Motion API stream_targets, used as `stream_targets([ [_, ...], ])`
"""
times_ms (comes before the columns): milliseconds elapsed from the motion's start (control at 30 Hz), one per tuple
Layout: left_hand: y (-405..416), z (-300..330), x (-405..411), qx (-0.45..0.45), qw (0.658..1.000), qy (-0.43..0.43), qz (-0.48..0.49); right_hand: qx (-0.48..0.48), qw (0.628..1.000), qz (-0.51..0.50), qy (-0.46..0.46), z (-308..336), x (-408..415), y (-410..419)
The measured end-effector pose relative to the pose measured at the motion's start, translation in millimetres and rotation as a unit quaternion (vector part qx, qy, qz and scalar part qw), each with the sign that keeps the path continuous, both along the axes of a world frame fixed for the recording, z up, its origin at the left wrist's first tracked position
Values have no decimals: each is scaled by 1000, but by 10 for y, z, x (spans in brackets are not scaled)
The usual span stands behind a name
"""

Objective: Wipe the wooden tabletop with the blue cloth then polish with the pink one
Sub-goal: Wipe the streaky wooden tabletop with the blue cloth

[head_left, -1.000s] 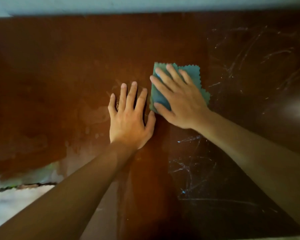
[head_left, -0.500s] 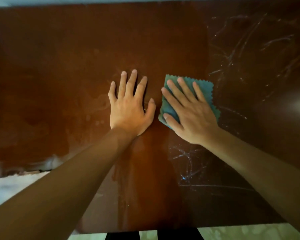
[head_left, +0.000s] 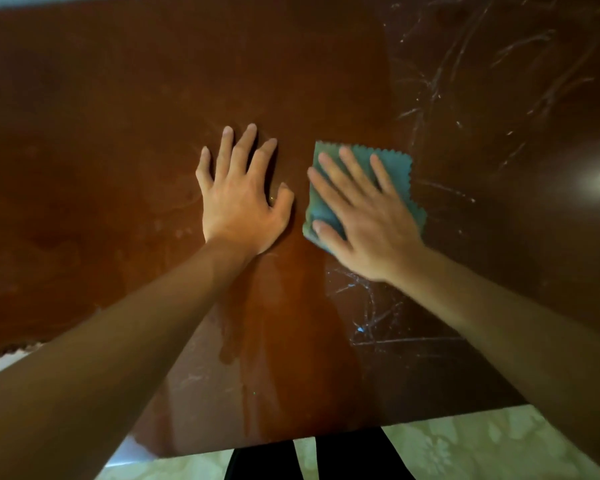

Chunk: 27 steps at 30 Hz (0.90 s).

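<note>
Right hand (head_left: 364,223), fingers spread, presses flat on blue cloth (head_left: 392,168) beneath it; left hand (head_left: 243,206) splayed on counter (head_left: 118,133) alongside.

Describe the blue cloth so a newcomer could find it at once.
Start from the dark wooden tabletop that fills the view. Near its middle, the right hand presses flat on the blue cloth. It is the only fabric in view, teal with zigzag edges.

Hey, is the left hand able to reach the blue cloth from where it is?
Probably yes. The left hand lies flat on the tabletop right beside the cloth, with only bare wood between. But the right hand covers most of the cloth.
</note>
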State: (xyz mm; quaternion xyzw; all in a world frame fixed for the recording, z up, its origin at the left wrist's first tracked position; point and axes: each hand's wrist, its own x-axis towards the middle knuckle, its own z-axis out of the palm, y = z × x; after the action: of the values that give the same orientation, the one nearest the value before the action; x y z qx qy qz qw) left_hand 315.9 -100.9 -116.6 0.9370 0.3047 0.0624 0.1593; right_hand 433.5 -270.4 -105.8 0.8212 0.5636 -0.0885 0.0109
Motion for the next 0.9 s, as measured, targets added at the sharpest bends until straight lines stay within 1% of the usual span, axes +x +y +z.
stream_targets([
  [100, 7, -7, -3, 2, 1000, -3, 1, 20, 1000, 18, 7, -44, -345, -330],
  [200, -2, -14, 4, 0, 1000, -2, -13, 27, 999, 27, 8, -68, -229, -284],
  [233, -4, -14, -1, 0, 1000, 0, -21, 33, 999, 16, 3, -69, -138, -206],
  [367, -30, 60, -41, 9, 998, -14, -56, 33, 996, -80, -10, -41, 110, 3],
  [433, -98, 112, -78, 16, 995, -9, -97, 23, 996, -90, -12, -38, 52, -12],
  [533, -341, 143, -275, 17, 989, 6, -145, 26, 994, -108, -12, -27, -257, -229],
  [633, -613, 103, -548, 8, 990, 40, -137, 19, 995, -94, -7, -63, -694, -612],
  [733, -680, 33, -611, 32, 988, 63, -137, 21, 996, -84, -8, -103, -946, -829],
  [833, -673, 17, -582, 44, 987, 58, -144, 21, 998, -62, -7, -123, -791, -773],
  [900, -685, 11, -601, 42, 987, 55, -142, 21, 997, -78, -14, -103, -596, -700],
])
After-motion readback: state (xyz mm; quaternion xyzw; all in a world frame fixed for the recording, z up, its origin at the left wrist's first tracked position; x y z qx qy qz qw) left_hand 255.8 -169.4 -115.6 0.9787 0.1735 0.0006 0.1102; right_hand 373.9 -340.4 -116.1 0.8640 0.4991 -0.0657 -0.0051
